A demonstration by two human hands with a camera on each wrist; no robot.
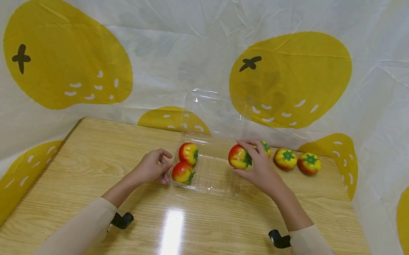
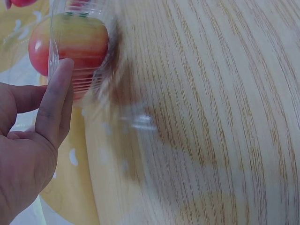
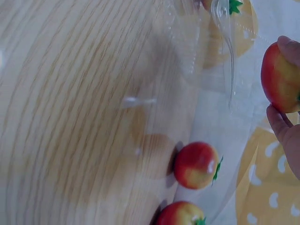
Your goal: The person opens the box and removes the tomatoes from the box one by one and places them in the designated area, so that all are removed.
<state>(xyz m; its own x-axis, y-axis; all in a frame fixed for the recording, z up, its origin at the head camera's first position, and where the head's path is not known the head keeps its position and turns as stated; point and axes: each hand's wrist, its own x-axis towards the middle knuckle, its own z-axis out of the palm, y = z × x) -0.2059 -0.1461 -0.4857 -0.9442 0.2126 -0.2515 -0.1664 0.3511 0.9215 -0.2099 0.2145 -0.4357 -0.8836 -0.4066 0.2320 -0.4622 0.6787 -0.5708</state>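
Observation:
A clear plastic clamshell box (image 1: 213, 176) lies on the table with its lid (image 1: 215, 113) raised at the back. Two red-and-yellow tomatoes with green leafy tops, a rear one (image 1: 188, 153) and a front one (image 1: 183, 172), sit along its left side. My left hand (image 1: 152, 166) is at the box's left wall, its extended fingers (image 2: 56, 101) touching the plastic. Above the right part of the box, my right hand (image 1: 262, 169) holds another tomato (image 1: 238, 156) between thumb and fingers.
Right of the box, a row of tomatoes stands near the table's back edge: one partly hidden by my right hand (image 1: 265, 147), a middle one (image 1: 286, 158) and an outer one (image 1: 309, 163). A white curtain (image 1: 183, 61) with yellow fruit prints hangs behind the wooden table (image 1: 229, 249).

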